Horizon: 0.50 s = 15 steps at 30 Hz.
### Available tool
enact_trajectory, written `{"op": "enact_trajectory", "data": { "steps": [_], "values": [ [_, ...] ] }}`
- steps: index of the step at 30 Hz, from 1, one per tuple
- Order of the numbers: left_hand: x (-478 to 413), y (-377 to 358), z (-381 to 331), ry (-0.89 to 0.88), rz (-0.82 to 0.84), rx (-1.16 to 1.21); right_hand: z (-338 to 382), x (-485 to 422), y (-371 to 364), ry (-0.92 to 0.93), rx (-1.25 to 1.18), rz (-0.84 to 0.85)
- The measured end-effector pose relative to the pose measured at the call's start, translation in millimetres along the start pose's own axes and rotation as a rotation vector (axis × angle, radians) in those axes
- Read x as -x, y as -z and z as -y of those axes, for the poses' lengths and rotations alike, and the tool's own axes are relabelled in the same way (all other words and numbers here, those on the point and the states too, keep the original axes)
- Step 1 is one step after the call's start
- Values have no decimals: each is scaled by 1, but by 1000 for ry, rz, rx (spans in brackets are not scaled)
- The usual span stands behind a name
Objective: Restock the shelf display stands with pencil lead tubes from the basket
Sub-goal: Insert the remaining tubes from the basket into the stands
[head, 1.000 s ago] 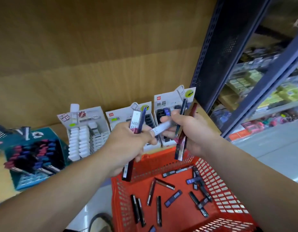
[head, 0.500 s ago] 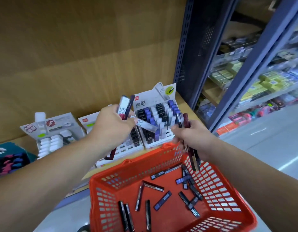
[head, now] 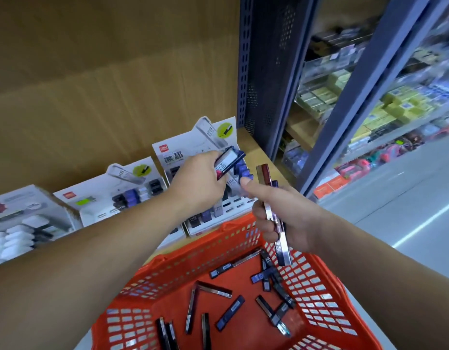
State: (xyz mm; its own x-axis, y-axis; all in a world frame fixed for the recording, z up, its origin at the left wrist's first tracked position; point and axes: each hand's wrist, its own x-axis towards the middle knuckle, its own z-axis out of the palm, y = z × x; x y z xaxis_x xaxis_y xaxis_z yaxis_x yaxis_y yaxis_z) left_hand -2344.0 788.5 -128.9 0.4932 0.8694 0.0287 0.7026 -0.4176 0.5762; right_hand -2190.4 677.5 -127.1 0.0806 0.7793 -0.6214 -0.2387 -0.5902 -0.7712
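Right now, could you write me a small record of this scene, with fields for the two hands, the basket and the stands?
left hand: grips HB tubes in front of the right stand
right hand: grips a tube bundle above the far rim of the basket
basket: red, loose tubes scattered inside
right stand: partly filled, some slots empty
middle stand: tubes at the back, front slots empty

Stationery shop, as seen from where I stand: branded display stands [head: 178, 157] on a wooden shelf [head: 252, 147], red shopping basket [head: 147, 281], stocked merchandise racks [head: 326, 92] along the aisle [head: 407, 193].
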Motion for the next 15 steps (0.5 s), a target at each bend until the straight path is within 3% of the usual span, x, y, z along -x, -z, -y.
{"op": "enact_trajectory", "data": {
  "steps": [5, 15],
  "values": [
    [-8, -14, 6, -36, 37, -143, 2, 3, 16, -35, -227, 100],
    [-12, -23, 2, -151, 135, -339, 2, 1, 16, 62, -392, 108]
  ]
}}
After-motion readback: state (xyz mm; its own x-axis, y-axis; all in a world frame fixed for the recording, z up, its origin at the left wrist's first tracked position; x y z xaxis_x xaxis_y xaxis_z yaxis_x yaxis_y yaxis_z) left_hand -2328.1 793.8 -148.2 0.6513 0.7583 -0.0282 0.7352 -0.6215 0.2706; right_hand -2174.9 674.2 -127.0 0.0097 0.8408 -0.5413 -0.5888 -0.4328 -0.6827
